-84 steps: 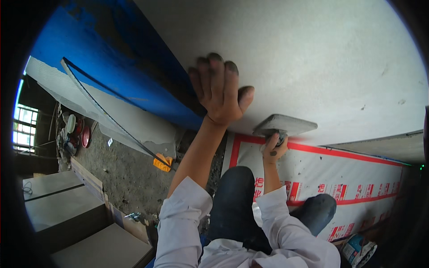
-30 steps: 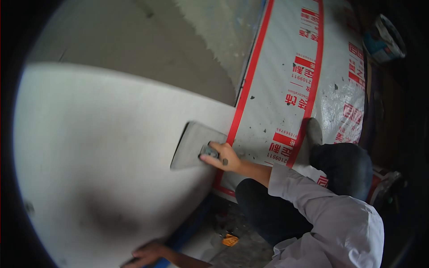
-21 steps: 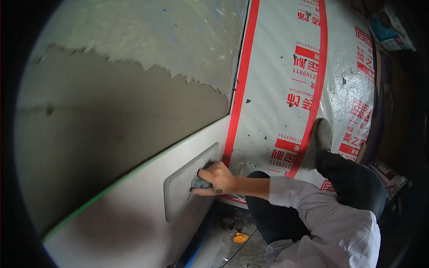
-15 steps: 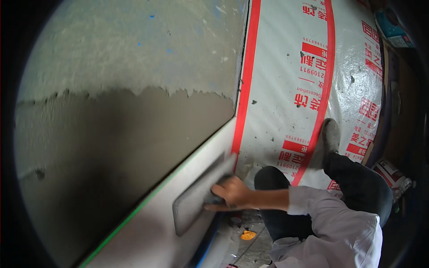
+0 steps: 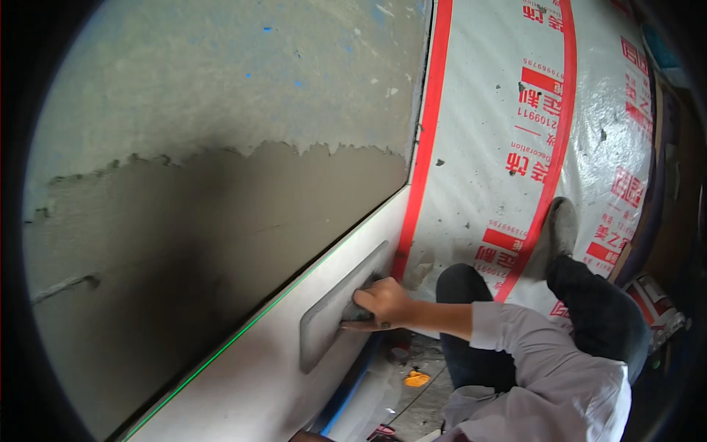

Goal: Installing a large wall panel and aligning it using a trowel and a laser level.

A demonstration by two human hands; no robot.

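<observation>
My right hand point(image 5: 383, 303) is curled around the dark handle point(image 5: 356, 313) of a grey, flat, rectangular float point(image 5: 321, 335), which lies at nine o'clock against a pale, smooth slab point(image 5: 250, 379). Only a dim sliver of my left hand point(image 5: 309, 437) shows at the lower edge; I cannot tell its state. Grey-brown mortar point(image 5: 317, 199) spreads at eleven o'clock, red-striped white sheeting point(image 5: 471, 132) at one.

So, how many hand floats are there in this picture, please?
1: the grey float, gripped in the right hand, flat along the white panel near its right end. Others may be hidden in the dark edges.
</observation>
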